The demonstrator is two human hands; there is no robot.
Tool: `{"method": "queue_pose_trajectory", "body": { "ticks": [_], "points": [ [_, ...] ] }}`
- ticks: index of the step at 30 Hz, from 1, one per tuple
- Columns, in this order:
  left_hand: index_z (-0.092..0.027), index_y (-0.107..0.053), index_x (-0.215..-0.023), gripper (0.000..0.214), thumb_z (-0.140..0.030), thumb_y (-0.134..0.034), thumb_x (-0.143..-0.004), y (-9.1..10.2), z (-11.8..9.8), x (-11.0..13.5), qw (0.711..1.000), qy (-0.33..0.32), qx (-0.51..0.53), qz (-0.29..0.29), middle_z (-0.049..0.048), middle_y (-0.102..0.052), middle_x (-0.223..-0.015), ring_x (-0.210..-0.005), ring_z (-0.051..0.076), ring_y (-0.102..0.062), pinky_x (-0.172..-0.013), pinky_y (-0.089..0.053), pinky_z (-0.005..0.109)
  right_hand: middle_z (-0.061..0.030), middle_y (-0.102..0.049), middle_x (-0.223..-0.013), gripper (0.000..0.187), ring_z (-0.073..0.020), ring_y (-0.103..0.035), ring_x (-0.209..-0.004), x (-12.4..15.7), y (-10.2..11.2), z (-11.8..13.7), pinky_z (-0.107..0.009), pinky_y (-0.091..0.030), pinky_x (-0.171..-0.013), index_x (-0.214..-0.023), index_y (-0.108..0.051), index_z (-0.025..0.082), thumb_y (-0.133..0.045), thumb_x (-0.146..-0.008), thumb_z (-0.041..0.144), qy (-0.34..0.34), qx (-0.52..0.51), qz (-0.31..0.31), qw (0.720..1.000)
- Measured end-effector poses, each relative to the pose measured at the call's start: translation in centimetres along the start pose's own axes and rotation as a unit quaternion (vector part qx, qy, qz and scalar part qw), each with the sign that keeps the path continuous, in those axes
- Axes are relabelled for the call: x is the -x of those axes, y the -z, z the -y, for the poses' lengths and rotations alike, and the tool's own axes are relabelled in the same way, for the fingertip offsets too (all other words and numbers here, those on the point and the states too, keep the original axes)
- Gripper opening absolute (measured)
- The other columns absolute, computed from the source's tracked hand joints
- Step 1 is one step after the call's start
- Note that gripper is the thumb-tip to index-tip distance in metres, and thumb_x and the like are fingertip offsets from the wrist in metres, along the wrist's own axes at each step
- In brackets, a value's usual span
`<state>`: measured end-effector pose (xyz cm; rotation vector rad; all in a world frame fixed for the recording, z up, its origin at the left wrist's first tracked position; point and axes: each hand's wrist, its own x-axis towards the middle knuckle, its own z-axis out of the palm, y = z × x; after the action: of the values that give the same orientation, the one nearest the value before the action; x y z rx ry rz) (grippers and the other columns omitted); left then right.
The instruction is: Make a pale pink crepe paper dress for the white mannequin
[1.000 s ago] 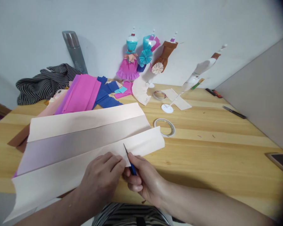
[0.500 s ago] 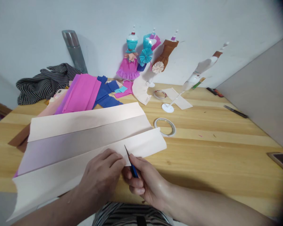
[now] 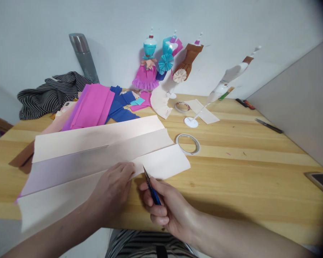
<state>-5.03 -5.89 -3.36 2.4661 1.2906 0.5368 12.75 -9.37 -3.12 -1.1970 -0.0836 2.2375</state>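
A wide sheet of cream crepe paper (image 3: 97, 148), creased lengthwise into bands, lies across the front left of the table. My left hand (image 3: 117, 179) has its fingers curled over the sheet's near edge, gripping it. In my right hand (image 3: 161, 202) is a pair of blue-handled thread snips (image 3: 153, 191), dark pointed blades facing away from me. The blade tips overlap the paper's near band, just right of my left fingers; whether the blades touch it I cannot tell. Part of the near edge is hidden under my left hand and forearm.
A tape roll (image 3: 187, 144) lies beyond the paper's right end. Behind stand dressed mannequin figures (image 3: 150, 66) and a bare mannequin (image 3: 215, 93). Folded magenta paper (image 3: 93, 105), striped cloth (image 3: 50, 95) and a flask (image 3: 84, 57) are left; a cutter knife (image 3: 269, 126) and phone (image 3: 321, 182) are right.
My left hand has slid left along the paper's near edge, away from the snips. My right hand has shifted slightly right and toward me. The near band lies a little differently.
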Motion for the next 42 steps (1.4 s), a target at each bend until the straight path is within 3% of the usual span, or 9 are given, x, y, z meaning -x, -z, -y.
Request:
{"method": "queue_pose_trajectory", "body": {
  "ticks": [3, 6, 13, 24, 31, 42],
  "points": [
    [-0.017, -0.055, -0.086, 0.021, -0.009, -0.036, -0.086, 0.7, -0.2, -0.3, 0.999, 0.027, 0.007, 0.040, 0.0104, -0.070, -0.091, -0.084, 0.022, -0.066, -0.075, -0.056, 0.036, 0.0044, -0.045, -0.055, 0.034, -0.0008, -0.023, -0.036, 0.2, -0.2, 0.1, -0.016, -0.010, -0.039, -0.083, -0.056, 0.013, -0.040, -0.096, 0.039, -0.004, 0.001, -0.002, 1.000],
    [-0.018, -0.053, -0.081, 0.021, -0.008, -0.036, -0.085, 0.9, -0.4, -0.4, 0.998, 0.003, -0.007, 0.058, 0.0096, -0.070, -0.091, -0.085, 0.021, -0.066, -0.076, -0.056, 0.035, 0.0045, -0.045, -0.055, 0.033, -0.0009, -0.023, -0.037, 0.3, -0.6, 0.3, -0.016, -0.011, -0.039, -0.084, -0.056, 0.013, -0.042, -0.095, 0.040, 0.010, 0.002, 0.005, 1.000],
    [-0.019, -0.052, -0.085, 0.028, 0.002, -0.036, -0.074, -0.1, -0.5, 0.2, 0.993, -0.096, -0.059, -0.045, 0.0088, -0.071, -0.094, -0.088, 0.021, -0.067, -0.076, -0.057, 0.035, 0.0048, -0.045, -0.055, 0.029, -0.0010, -0.023, -0.036, -0.2, -0.9, 0.4, -0.016, -0.011, -0.039, -0.080, -0.053, 0.015, -0.044, -0.094, 0.038, 0.022, 0.014, -0.004, 1.000],
    [-0.018, -0.051, -0.084, 0.029, 0.004, -0.039, -0.068, 0.0, -0.4, 0.2, 0.990, -0.114, -0.075, -0.024, 0.0093, -0.071, -0.094, -0.089, 0.022, -0.068, -0.079, -0.058, 0.036, 0.0047, -0.046, -0.052, 0.036, -0.0012, -0.024, -0.034, -1.0, -1.4, 1.4, -0.016, -0.010, -0.037, -0.069, -0.044, 0.016, -0.038, -0.098, 0.037, 0.024, 0.048, 0.005, 0.999],
    [-0.019, -0.051, -0.085, 0.028, 0.001, -0.042, -0.068, 0.0, -0.3, 0.3, 0.991, -0.111, -0.076, 0.002, 0.0086, -0.070, -0.094, -0.088, 0.022, -0.067, -0.078, -0.057, 0.036, 0.0055, -0.047, -0.051, 0.033, -0.0013, -0.023, -0.035, -1.0, -1.0, 1.6, -0.016, -0.009, -0.037, -0.070, -0.041, 0.018, -0.047, -0.094, 0.041, 0.025, 0.078, 0.007, 0.997],
    [-0.020, -0.050, -0.088, 0.029, -0.002, -0.044, -0.066, -0.5, -0.1, 0.7, 0.993, -0.098, -0.059, 0.009, 0.0095, -0.068, -0.098, -0.093, 0.023, -0.066, -0.082, -0.056, 0.038, 0.0062, -0.046, -0.052, 0.032, -0.0007, -0.020, -0.035, -1.2, -0.6, 1.5, -0.015, -0.007, -0.038, -0.071, -0.037, 0.019, -0.050, -0.092, 0.040, 0.009, 0.032, 0.037, 0.999]
  ]
}}
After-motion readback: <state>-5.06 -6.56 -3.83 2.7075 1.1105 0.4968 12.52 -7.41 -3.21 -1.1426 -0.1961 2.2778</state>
